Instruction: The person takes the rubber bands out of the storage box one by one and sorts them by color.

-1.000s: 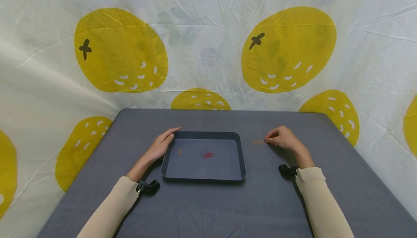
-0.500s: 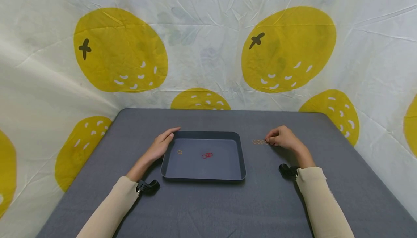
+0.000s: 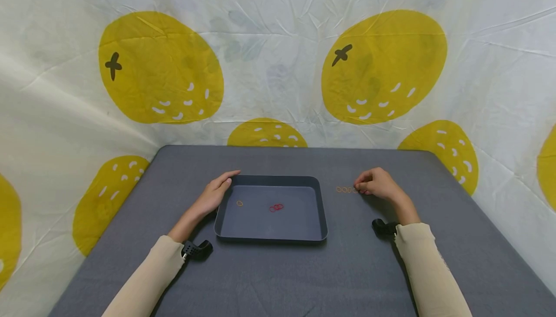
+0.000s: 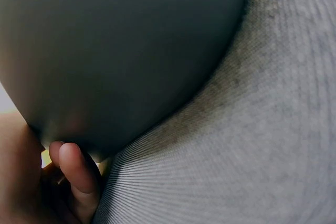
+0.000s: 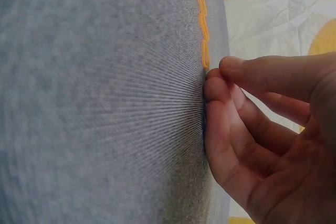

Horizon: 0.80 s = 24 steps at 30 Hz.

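A dark grey tray [image 3: 271, 234] lies on the table, with one orange rubber band [image 3: 240, 203] and a small cluster of red rubber bands [image 3: 276, 207] inside. My left hand [image 3: 213, 194] holds the tray's far left corner, thumb at the rim; fingertips [image 4: 76, 166] show against its outer wall in the left wrist view. To the right of the tray, several orange rubber bands [image 3: 344, 189] form a row. At that row's right end, my right hand [image 3: 377, 183] pinches the last orange rubber band [image 5: 205, 53], its end partly hidden by thumb and fingertips.
Grey cloth covers the table [image 3: 278, 278]. Behind it hangs a white curtain [image 3: 273, 66] printed with yellow fruit. A black wrist camera [image 3: 199, 249] sits on the left wrist and another black camera [image 3: 383, 227] on the right, both just above the cloth.
The right hand's fingertips have shifted very slightly to the right, and a bit more of the last orange rubber band shows. The left hand and tray stay in place.
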Each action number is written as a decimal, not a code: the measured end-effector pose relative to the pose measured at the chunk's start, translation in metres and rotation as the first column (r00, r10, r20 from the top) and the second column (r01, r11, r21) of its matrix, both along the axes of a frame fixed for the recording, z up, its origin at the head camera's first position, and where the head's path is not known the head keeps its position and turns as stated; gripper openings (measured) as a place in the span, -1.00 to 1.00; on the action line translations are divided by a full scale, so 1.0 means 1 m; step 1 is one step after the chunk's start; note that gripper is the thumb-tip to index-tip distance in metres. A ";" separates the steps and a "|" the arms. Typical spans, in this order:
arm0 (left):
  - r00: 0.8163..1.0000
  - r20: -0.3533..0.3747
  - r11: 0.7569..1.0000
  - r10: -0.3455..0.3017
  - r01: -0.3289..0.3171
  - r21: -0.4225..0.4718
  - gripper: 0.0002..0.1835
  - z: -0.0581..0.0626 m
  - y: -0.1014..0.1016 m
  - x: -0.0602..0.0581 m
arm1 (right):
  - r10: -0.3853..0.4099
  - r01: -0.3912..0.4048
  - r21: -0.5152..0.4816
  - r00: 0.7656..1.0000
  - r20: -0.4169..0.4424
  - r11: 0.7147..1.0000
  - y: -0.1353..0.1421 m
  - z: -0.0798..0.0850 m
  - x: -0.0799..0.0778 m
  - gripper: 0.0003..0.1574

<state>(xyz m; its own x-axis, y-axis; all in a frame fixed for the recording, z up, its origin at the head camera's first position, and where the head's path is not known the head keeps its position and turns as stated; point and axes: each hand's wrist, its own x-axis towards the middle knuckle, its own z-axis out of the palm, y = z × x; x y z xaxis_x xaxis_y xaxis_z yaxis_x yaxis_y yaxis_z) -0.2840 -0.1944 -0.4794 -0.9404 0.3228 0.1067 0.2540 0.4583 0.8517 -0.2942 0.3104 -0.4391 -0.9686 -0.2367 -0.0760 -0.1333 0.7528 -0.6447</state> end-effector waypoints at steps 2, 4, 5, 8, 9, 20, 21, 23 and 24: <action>1.000 -0.002 1.000 0.001 -0.001 -0.008 -0.56 0.000 0.000 0.000 | 0.001 -0.001 0.002 1.000 -0.003 1.000 0.000 0.000 0.000 -0.80; 1.000 0.000 1.000 -0.002 0.002 -0.015 -0.55 0.004 0.001 0.003 | 0.001 -0.001 0.000 1.000 -0.002 1.000 0.000 0.001 0.001 -0.80; 1.000 0.004 1.000 -0.007 0.007 -0.018 -0.55 0.009 0.002 0.006 | 0.001 -0.001 0.000 1.000 -0.002 1.000 0.000 0.001 0.001 -0.80; 1.000 0.017 1.000 -0.016 0.016 -0.015 -0.54 0.012 0.003 0.007 | 0.001 -0.001 -0.001 1.000 0.002 1.000 0.000 0.001 0.000 -0.79; 1.000 0.020 1.000 -0.018 0.019 -0.011 -0.54 0.013 0.003 0.007 | 0.001 -0.001 -0.001 1.000 0.003 1.000 0.000 0.001 0.000 -0.80; 1.000 -0.007 1.000 0.002 -0.002 -0.012 -0.56 0.001 0.000 0.000 | 0.015 -0.015 0.011 0.999 -0.037 1.000 -0.001 0.007 -0.001 -0.82; 1.000 -0.007 1.000 0.004 -0.004 -0.014 -0.56 0.001 0.000 0.000 | 0.019 -0.019 0.012 0.999 -0.045 1.000 -0.001 0.008 -0.001 -0.83; 1.000 -0.007 1.000 0.005 -0.005 -0.016 -0.56 0.000 0.000 0.000 | 0.024 -0.023 0.018 0.998 -0.060 1.000 -0.002 0.009 0.000 -0.83; 1.000 -0.006 1.000 0.006 -0.006 -0.015 -0.56 0.000 0.000 0.000 | 0.026 -0.025 0.020 0.997 -0.067 0.999 -0.002 0.010 0.000 -0.82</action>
<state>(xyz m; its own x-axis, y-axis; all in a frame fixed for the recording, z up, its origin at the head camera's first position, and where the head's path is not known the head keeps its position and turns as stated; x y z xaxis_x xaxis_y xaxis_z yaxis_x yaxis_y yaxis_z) -0.2838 -0.1942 -0.4793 -0.9416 0.3191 0.1073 0.2562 0.4722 0.8434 -0.2944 0.3081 -0.4288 -0.9653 -0.2606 -0.0152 -0.1955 0.7605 -0.6191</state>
